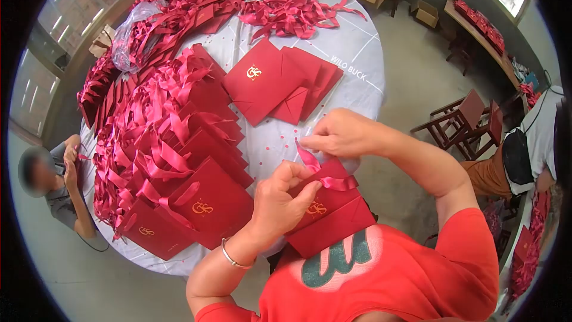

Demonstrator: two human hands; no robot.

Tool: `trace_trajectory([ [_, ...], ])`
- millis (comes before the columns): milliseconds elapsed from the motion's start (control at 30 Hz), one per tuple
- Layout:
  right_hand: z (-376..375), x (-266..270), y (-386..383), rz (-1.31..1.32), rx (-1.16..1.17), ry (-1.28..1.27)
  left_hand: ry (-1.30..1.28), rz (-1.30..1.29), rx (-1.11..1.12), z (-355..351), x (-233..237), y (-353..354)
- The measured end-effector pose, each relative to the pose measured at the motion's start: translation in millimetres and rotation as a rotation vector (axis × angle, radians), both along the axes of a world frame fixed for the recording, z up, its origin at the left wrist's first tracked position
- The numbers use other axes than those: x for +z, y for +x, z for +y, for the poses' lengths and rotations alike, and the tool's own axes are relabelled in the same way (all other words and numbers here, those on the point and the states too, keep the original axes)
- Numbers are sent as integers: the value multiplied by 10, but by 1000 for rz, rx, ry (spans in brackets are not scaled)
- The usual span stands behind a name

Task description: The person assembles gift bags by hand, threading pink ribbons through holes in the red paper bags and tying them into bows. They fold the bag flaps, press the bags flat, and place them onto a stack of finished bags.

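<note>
A dark red paper gift bag (339,222) with a gold emblem lies flat against my front at the table's near edge. My left hand (279,195) is closed at its upper left side, thumb and forefinger pinching the pink satin ribbon (341,183) by the bag's top. My right hand (338,133) is raised just above the bag, its fingers pinched around the ribbon's upper end. Part of the ribbon between my hands is hidden by my fingers. Beyond my hands, several flat red bags (262,77) without visible ribbons overlap on the white cloth.
Rows of ribboned bags (205,203) fill the left of the round table (363,95). Loose ribbons (292,12) lie at the back beside a clear plastic bag (128,39). A person (65,185) sits at left; another (530,149) stands at right near wooden chairs (465,119).
</note>
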State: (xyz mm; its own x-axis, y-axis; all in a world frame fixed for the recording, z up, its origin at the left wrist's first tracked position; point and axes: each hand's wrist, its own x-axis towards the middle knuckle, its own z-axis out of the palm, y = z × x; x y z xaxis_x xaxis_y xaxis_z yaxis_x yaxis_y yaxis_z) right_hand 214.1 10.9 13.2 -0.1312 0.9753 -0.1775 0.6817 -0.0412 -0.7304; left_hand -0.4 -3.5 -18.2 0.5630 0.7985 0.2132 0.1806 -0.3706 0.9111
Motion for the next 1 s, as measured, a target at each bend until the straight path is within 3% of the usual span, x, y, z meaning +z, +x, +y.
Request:
trace_trajectory([
  [100,182,42,-90,131,114,-252,2,27,-8,2,45,-18],
  [233,229,-124,-162,286,74,-232,-1,14,-16,3,22,-42],
  [300,214,-113,-190,490,-66,-250,-2,13,-12,19,16,-37],
  [400,198,-221,-194,588,-123,-197,-13,31,-2,38,14,-32],
  [467,174,-232,-226,613,-153,-189,-214,9,-34,57,-7,-40],
  [600,160,-312,-232,685,-181,-144,-244,-15,-47,44,14,-30],
  [800,-275,-142,-69,512,-66,-48,-325,-43,-9,60,0,-1],
  [867,-517,-265,59,585,-50,-5,-361,11,-20,75,41,-3],
  [1000,-920,-76,94,407,-65,35,-316,-24,-25,96,1,10],
])
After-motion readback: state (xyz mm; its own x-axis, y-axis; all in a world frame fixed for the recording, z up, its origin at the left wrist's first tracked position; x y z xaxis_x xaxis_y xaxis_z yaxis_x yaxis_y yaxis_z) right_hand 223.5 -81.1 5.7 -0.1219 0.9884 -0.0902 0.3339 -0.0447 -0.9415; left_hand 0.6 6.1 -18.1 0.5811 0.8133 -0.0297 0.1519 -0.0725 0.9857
